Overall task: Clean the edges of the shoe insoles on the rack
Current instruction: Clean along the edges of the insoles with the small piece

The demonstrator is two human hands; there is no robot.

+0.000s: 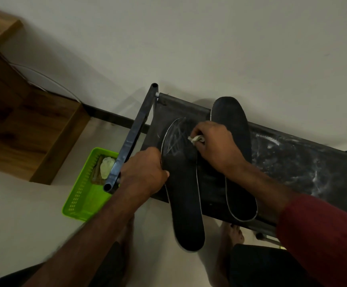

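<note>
Two black shoe insoles with pale edges lie on the dark top shelf of the rack (pixel 292 160). The left insole (pixel 186 195) overhangs the shelf's front edge and shows whitish streaks near its toe. My left hand (pixel 143 172) grips this insole by its left edge. My right hand (pixel 214 146) is shut on a small crumpled white cloth (pixel 196 139), pressed on the toe part of the left insole. The right insole (pixel 233 146) lies beside it, partly hidden under my right wrist.
A bright green plastic basket (pixel 83 195) with a pale wad inside sits on the floor left of the rack. A wooden cabinet (pixel 29 129) stands at far left. The rack shelf has white smears at right. My bare feet are below the rack's front.
</note>
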